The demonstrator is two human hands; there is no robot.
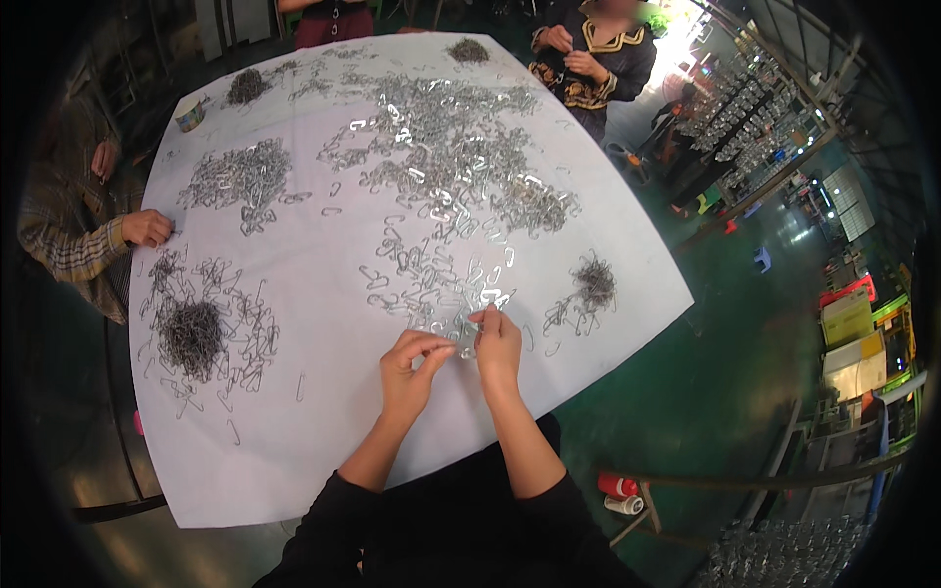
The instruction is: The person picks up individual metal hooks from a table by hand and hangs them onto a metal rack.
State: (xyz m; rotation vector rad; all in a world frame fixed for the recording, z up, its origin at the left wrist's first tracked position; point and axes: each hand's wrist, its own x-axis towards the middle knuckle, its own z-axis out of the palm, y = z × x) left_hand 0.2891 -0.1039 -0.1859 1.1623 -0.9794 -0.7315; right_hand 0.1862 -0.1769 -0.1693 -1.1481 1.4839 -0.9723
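Note:
My right hand is closed on a shiny carabiner-type metal hook, which hangs below its fingertips. Close beside it, my left hand has thumb and forefinger brought together toward the hook; anything between them is too small to name. Both hands are over the near part of the white table. Just beyond them lies a loose spread of similar silvery hooks, running into a larger heap toward the far side.
Dark bent-wire pieces lie piled at the left and right. Another heap of hooks and a small cup sit at the far left. Co-workers stand at the left, far edge and far right.

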